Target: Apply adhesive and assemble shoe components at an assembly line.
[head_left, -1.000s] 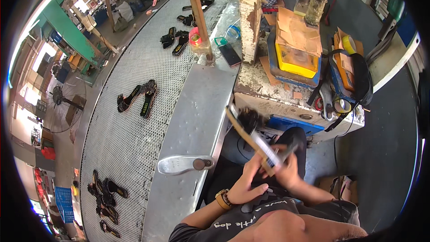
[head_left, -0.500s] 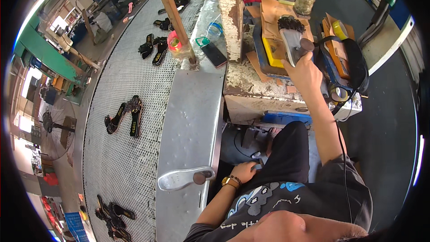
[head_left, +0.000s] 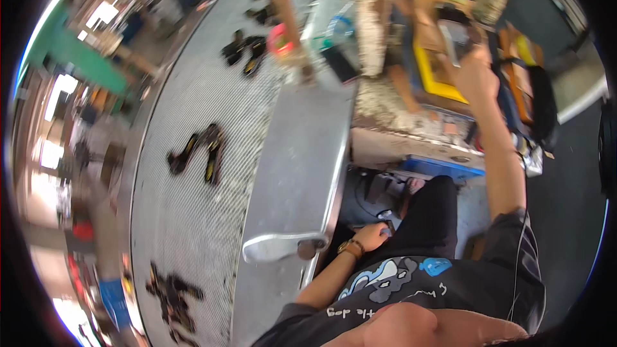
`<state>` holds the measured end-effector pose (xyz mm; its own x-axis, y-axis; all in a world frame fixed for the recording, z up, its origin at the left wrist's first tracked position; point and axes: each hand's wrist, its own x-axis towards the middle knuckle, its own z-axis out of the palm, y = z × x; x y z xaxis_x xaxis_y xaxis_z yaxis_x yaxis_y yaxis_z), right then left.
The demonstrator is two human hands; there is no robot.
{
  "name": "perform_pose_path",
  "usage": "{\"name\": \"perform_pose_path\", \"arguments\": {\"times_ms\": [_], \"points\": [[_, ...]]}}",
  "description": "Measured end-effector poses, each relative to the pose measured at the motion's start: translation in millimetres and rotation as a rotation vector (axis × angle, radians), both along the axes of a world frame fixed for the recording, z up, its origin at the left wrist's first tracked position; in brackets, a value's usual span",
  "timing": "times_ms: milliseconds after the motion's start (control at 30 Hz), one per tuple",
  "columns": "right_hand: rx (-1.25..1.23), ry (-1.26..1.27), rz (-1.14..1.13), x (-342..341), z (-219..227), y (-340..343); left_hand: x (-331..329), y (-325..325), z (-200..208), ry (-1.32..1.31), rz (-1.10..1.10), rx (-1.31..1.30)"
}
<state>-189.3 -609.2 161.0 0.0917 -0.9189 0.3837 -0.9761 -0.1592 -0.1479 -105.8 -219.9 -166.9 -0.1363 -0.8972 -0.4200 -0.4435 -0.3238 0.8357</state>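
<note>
while the right hand [head_left: 477, 76] is outstretched, gripping a grey shoe last [head_left: 456, 37] above the yellow tray [head_left: 441, 89], the left hand [head_left: 371, 236] rests at the lap, well apart from it. whether the left fingers close on anything is hard to tell; blur also hides whether the last touches the tray. a second metal last [head_left: 273, 249] lies across the metal ledge [head_left: 295, 148], beside the mesh belt [head_left: 193, 218] bearing black sandals [head_left: 213, 164].

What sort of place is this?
Probably a footwear workshop: black sandal pieces lie along a long, grey mesh surface, and a silver, foot-shaped metal form rests on a grey metal ledge.
</note>
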Motion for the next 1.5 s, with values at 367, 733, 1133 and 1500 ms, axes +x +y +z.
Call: {"name": "perform_pose_path", "arguments": {"times_ms": [367,733,1133,1500], "points": [[-0.729,-0.021,0.290,-23,-20,-22,11,11,-20,0.077,0.261,-0.049],[-0.581,-0.010,0.169,-16,-6,-19,20,-5,-31,0.091,0.271,0.076],[-0.649,-0.020,0.191,-19,-6,-19,16,-3,-39,-0.032,0.376,-0.036],[-0.610,0.055,0.062,-16,-2,-11,16,-2,-23,-0.028,0.407,-0.007]]}}
